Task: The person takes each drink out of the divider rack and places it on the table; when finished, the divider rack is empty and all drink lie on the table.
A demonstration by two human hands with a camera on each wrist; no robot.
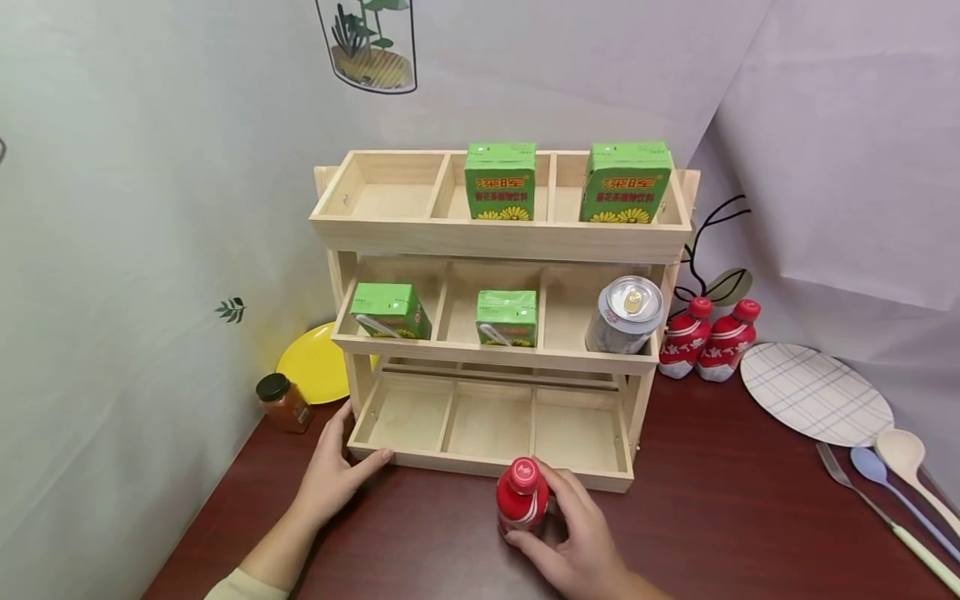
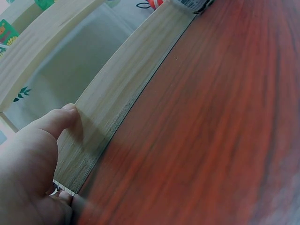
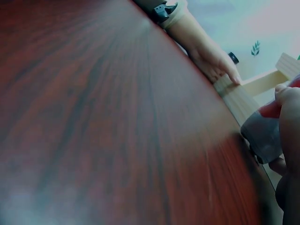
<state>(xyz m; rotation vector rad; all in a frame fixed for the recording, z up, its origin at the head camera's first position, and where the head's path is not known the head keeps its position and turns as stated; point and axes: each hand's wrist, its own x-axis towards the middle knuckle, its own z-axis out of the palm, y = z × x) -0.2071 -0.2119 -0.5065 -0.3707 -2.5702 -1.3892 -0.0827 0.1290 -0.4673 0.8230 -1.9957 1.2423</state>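
In the head view a three-tier wooden rack [image 1: 480, 242] stands on the table, each tier split into three compartments. My left hand [image 1: 336, 473] grips the lower left corner of its bottom tier, the thumb against the front board [image 2: 117, 89] in the left wrist view. A small red-capped bottle [image 1: 522, 498] is held upright between the thumb and fingers of my right hand [image 1: 581, 533], just before that tier's front edge. Green drink cartons [image 1: 500, 183] sit in the top and middle tiers. A silver can [image 1: 625, 317] stands in the middle tier's right compartment.
Two more red bottles [image 1: 684, 337] stand right of the rack, beside a checked oval plate [image 1: 817, 393]. A fork [image 1: 855, 483] and spoons [image 1: 900, 454] lie at the right. Behind the left side are a yellow plate [image 1: 311, 362] and a dark-lidded jar [image 1: 283, 402].
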